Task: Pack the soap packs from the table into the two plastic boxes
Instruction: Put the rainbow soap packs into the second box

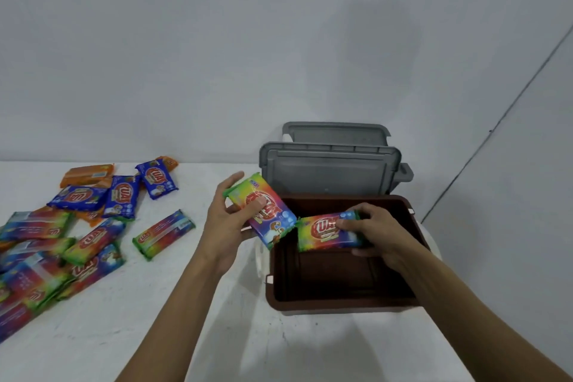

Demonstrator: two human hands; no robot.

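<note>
Head view: packing step, prob. early, box floor bare. L hand (223, 220) gripping rainbow soap pack (266, 214) over left rim of brown box (341, 307). R hand (376, 229) holding second pack (325, 231) low inside box. Grey lids (328, 170) propped behind. Loose packs (77, 226) piled on table (155, 319), well left. Next, likely: set R pack flat vs. a wall, L's beside it.

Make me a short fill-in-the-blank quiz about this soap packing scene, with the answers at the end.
1. The right hand holds a soap pack over a box coloured ____.
2. The lids standing behind it are ____.
3. The loose packs lie on the table to the box's ____.
Answers: brown; gray; left.
</note>
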